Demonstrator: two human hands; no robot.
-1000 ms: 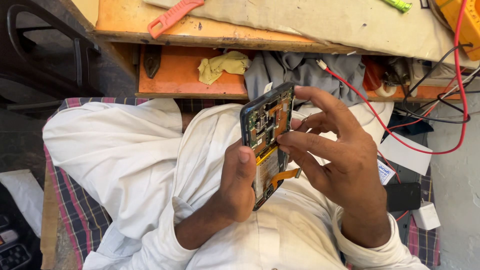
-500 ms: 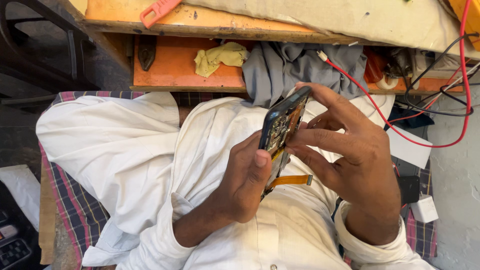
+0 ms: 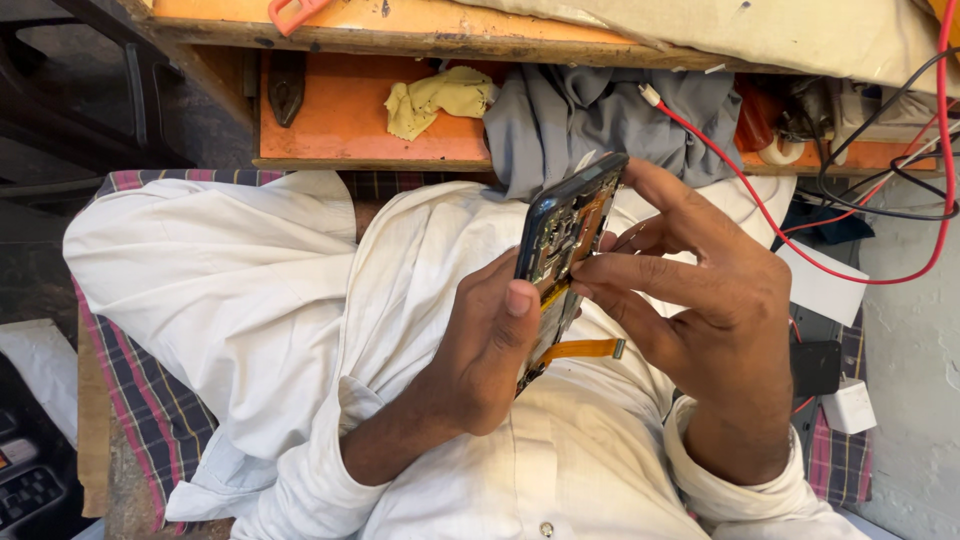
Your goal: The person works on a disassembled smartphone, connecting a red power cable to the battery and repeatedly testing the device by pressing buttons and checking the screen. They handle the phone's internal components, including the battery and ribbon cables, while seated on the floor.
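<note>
An opened smartphone [image 3: 560, 250] with its back cover off shows its circuit board, held tilted on edge above my lap. My left hand [image 3: 480, 350] grips its lower half, thumb pressed on the near edge. My right hand [image 3: 700, 310] holds the upper half, fingertips touching the exposed inside of the phone. An orange flex ribbon [image 3: 580, 350] hangs loose from the phone's lower end, between the two hands. I wear white clothes [image 3: 300, 300].
An orange wooden shelf [image 3: 340, 110] under a table edge carries a yellow rag [image 3: 440, 100] and a grey cloth [image 3: 600, 120]. Red wires [image 3: 760, 215] and black wires [image 3: 880, 170] trail at the right. A white charger [image 3: 848, 407] lies on the checked cloth [image 3: 150, 400].
The phone has turned more edge-on and tilted upright. The loose orange ribbon has swung out from under it. Both hands have kept their hold, and the view shifted slightly.
</note>
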